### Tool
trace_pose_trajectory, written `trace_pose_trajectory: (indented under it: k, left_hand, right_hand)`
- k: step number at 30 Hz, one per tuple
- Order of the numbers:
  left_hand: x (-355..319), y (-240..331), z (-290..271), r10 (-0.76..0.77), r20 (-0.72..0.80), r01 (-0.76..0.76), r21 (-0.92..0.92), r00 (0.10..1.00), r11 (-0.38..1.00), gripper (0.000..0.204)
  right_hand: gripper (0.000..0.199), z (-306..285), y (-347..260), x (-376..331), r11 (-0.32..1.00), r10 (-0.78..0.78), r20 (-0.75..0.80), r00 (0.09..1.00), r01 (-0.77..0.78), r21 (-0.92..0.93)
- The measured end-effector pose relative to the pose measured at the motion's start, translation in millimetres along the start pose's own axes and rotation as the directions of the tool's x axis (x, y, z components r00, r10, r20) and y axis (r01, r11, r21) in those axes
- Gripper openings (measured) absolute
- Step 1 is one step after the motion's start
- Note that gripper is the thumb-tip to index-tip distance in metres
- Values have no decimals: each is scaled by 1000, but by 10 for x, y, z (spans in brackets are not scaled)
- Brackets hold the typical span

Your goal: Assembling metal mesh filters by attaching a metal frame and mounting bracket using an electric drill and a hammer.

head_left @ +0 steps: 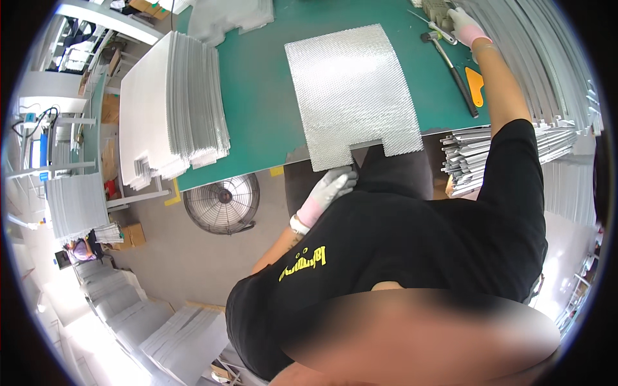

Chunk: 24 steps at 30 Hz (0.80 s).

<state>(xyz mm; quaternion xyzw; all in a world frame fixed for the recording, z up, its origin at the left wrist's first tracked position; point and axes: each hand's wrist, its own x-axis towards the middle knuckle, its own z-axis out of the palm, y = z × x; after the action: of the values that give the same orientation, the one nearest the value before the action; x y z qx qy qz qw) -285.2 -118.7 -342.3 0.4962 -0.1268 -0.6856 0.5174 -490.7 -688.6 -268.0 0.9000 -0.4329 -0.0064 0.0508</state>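
A silver mesh panel (354,90) with a notched near edge lies on the green tabletop (257,83) before me. My left hand (331,190), in a white and pink glove with grey fingertips, rests by my body just below the panel's near tab. Its fingers are loosely stretched and seem to hold nothing. Far right, my gloved right hand (468,29) reaches to a small pile of grey-beige pieces (436,9). Its fingers bend down at the pile's edge; what they grip is too small to make out. Close to that hand lies a white-handled screwdriver (443,33).
A hammer (454,74) and an orange scraper (475,87) lie near my right arm. A tall stack of notched panels (174,103) stands on the left. Long metal strips (547,64) fill the right side. A floor fan (222,202) stands below the table's near edge.
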Motion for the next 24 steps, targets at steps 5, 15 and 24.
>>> trace_pose_trajectory:
  k: [5, 15, 24]
  left_hand:
    - [217, -48, 134, 59, -90, -79, -246, 994, 966, 66]
    - [335, -66, 133, 140, -170, -183, -267, 975, 946, 33]
    - [349, -92, 209, 160, -351, -249, -226, 922, 942, 24]
  right_hand:
    - [63, -536, -382, -253, 966, 236, -62, 970, -227, 122]
    - [38, 297, -2811, -3582, -384, -393, 311, 865, -462, 800]
    - [29, 391, -3052, -3377, -468, -121, 396, 910, -404, 786]
